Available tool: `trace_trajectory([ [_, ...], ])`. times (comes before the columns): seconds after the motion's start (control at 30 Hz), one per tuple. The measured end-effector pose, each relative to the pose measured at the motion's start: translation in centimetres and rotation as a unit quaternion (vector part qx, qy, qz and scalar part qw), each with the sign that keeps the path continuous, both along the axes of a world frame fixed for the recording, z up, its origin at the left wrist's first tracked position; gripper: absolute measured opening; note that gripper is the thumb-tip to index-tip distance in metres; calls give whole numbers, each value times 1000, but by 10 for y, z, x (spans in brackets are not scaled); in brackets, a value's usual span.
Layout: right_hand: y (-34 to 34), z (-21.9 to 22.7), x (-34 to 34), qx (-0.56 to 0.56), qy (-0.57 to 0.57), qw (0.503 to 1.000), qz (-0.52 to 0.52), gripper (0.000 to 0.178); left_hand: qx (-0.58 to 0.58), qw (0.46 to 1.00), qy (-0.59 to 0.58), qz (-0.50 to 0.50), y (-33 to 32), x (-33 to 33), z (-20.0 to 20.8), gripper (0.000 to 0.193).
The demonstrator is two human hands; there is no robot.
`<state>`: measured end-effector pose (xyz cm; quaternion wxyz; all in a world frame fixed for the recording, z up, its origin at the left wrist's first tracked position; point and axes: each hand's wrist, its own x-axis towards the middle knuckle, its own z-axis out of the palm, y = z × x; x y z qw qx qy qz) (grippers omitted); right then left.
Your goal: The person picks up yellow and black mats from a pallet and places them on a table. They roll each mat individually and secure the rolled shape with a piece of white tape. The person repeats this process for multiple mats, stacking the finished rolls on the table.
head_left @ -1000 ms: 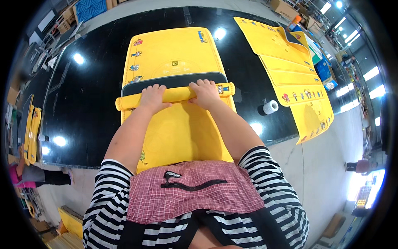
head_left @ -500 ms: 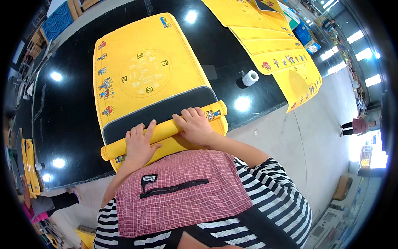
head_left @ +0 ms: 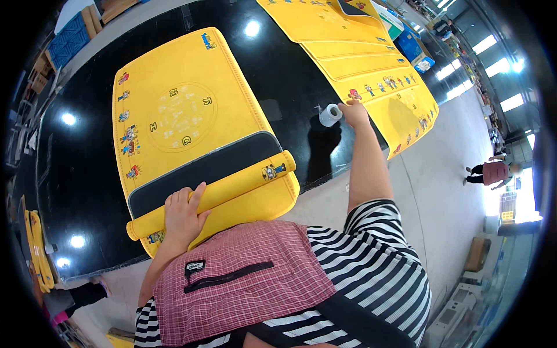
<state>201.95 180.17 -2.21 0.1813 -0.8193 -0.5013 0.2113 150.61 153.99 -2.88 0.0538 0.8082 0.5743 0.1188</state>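
On the black table a yellow mat point(head_left: 156, 75) with printed cartoon figures lies flat at its far part. Its near end is turned over into a roll point(head_left: 232, 188), and a strip of dark grey underside point(head_left: 209, 171) shows beyond it. My left hand point(head_left: 183, 216) grips the roll near its left end, fingers over the top and thumb on the near side. To the right, my outstretched right hand point(head_left: 356, 115) has its fingers closed at the right rim of a white tape roll point(head_left: 331, 116). The fingertips there are partly hidden.
More yellow mats point(head_left: 371, 69) lie overlapped at the far right, one hanging over the table edge. Blue boxes point(head_left: 413, 47) stand beyond them. Another person point(head_left: 494, 173) stands at the far right, and a second person's leg point(head_left: 87, 294) shows at lower left.
My right hand has let go of the rolled mat and reached out right to the white tape roll. My left hand stays on the mat's roll. The view has shifted slightly.
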Motion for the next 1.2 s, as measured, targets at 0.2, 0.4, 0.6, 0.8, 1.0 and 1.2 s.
trace_trajectory([
  [0.2,-7,-55,2,-25,446,890,-85,32,-9,1000,-16,0,2,2,6,75],
  [0.4,-68,7,-139,46,621,751,218,18,-35,999,-24,17,0,-3,11,76],
  [0.6,-132,-9,-302,-50,594,696,400,14,-93,988,-119,3,13,-21,13,90],
  [0.8,-143,-23,-323,100,273,793,536,24,-65,916,-395,4,13,-18,30,63],
  [1.0,-159,-6,-317,100,145,794,582,42,-173,898,-401,55,36,-5,51,7],
  [1.2,-212,-11,-305,273,136,767,564,101,-251,910,-313,104,70,-30,-8,16],
])
